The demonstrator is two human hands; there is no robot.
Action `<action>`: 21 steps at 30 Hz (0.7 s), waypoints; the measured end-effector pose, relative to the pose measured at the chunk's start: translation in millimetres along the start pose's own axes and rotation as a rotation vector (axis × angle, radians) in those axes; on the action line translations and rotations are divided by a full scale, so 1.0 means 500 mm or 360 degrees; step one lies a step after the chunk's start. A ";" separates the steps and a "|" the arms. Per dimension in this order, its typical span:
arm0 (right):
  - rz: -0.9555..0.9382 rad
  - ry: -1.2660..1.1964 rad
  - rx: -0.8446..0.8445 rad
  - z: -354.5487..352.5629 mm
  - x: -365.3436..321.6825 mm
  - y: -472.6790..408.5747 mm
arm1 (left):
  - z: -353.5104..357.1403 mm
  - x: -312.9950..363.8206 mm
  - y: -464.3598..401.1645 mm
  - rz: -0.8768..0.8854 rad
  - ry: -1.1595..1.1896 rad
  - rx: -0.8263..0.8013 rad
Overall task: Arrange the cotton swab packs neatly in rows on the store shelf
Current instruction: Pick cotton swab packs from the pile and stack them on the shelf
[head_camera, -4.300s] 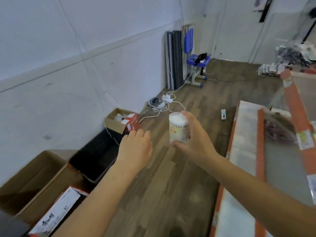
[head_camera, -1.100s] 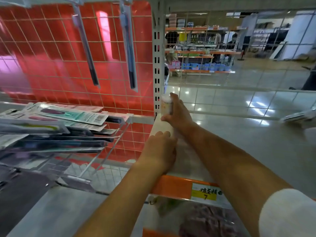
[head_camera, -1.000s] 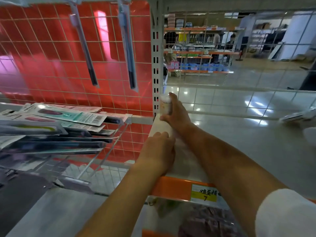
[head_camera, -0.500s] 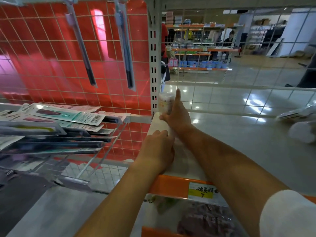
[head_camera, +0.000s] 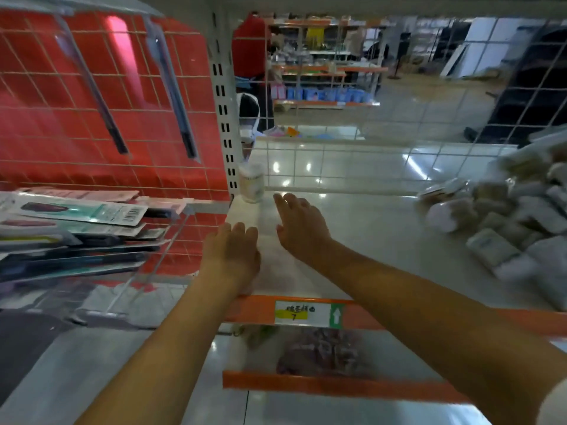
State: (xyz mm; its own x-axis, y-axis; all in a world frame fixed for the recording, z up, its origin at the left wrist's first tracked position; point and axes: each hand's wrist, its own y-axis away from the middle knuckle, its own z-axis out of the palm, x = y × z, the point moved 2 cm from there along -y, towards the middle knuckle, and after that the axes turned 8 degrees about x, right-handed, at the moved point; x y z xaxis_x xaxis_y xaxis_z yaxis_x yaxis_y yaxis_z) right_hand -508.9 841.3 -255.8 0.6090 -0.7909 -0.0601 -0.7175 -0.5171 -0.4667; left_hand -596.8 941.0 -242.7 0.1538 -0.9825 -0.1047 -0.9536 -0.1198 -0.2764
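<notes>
store aisles show through the wire grid behind a pale shelf (head_camera: 383, 240) with an orange front edge, and the landmark is the slotted white upright (head_camera: 225, 133) at its left end; one cotton swab pack (head_camera: 251, 184) stands upright just right of that upright, at the back corner, likely as the start of a back row; the right hand (head_camera: 299, 223), fingers spread and holding nothing, hovers just in front of the pack, not touching; the left hand (head_camera: 231, 256) rests flat near the front edge, probably for balance; a loose pile of packs (head_camera: 506, 216) lies far right of the upright, unsorted
</notes>
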 end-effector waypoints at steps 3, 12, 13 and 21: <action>-0.0046 0.0027 -0.0024 -0.039 0.024 0.038 | -0.012 0.040 0.002 0.0032 0.0013 0.0047; 0.0121 0.0181 -0.0202 -0.126 0.159 0.142 | -0.043 0.204 -0.009 0.0251 0.0199 0.0093; 0.0162 0.0201 -0.0222 -0.135 0.178 0.155 | -0.046 0.225 -0.012 0.0285 0.0226 0.0094; 0.0582 0.0322 -0.0244 -0.227 0.342 0.238 | -0.060 0.402 -0.038 0.0586 0.0444 0.0079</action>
State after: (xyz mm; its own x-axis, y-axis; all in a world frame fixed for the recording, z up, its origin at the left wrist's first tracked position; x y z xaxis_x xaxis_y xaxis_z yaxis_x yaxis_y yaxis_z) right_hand -528.6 607.0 -221.5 0.2387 -0.9710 -0.0160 -0.9245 -0.2222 -0.3097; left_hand -555.6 741.3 -229.9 -0.2746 -0.9600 0.0548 -0.9171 0.2443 -0.3149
